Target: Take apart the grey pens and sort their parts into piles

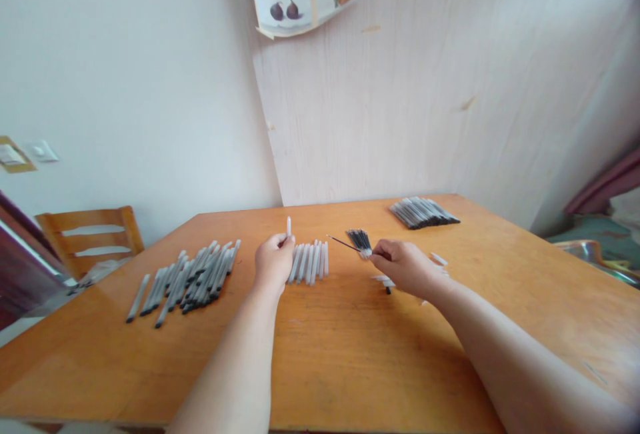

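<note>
One translucent pen barrel pinched between thumb and fingers of the left hand, one slim ink refill gripped by the right hand's closed fingertips, whitish barrels lined up between.

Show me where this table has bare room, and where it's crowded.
Bare table lies between the forearms, nearer than the row of pale pen barrels. Another free patch lies right of the small white parts, beyond the right forearm. Crowded: left of the left hand, black-ended pens; around the right hand, refills and those parts.
</note>
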Available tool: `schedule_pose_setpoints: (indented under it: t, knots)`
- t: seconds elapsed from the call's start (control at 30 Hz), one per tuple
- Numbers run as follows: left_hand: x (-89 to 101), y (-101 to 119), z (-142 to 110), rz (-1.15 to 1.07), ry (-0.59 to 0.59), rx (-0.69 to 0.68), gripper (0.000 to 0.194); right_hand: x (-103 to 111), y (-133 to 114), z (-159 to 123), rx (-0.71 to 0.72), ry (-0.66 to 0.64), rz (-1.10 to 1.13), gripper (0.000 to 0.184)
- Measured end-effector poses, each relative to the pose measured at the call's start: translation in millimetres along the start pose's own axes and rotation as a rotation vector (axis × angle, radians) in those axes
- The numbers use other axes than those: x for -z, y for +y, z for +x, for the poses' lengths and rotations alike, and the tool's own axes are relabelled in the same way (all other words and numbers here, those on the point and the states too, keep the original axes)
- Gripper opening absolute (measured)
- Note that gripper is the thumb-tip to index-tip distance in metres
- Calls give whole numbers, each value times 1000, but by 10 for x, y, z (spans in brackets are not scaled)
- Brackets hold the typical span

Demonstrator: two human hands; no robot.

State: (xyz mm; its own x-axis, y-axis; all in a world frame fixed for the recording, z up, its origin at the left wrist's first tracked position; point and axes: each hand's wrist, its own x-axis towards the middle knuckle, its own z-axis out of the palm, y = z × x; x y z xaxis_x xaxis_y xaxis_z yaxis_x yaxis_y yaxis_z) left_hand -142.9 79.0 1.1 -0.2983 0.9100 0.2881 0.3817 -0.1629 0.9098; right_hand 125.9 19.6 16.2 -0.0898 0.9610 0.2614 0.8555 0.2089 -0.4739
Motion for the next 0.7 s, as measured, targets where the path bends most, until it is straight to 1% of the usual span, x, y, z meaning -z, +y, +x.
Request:
schedule_pose_setpoints:
  t: [0.1, 0.17, 0.27, 0.37, 0.43, 0.6, 0.7]
  knots:
    - [-20, -14, -29, 309, -61, -91, 23, 15, 60, 31, -49, 7, -28, 26]
    - [-34, -9, -54, 487, -91, -142, 21, 46, 111, 56, -108, 26, -58, 26]
    - [-58, -20, -83, 651, -136, -205, 16, 99, 172, 85, -221, 66, -133, 26]
    - [-83, -51, -97, 746, -164, -268, 14, 118, 185, 90, -301, 71, -195, 24]
    - [-95, -63, -103, 794, -173, -302, 14, 109, 177, 87, -323, 58, -215, 24]
    - [-106, -56, -117, 846, -176, -318, 12, 77, 198, 98, -344, 58, -231, 25]
    - [-110, -71, -116, 847, -180, -319, 12, 76, 256, 118, -325, 53, -199, 25]
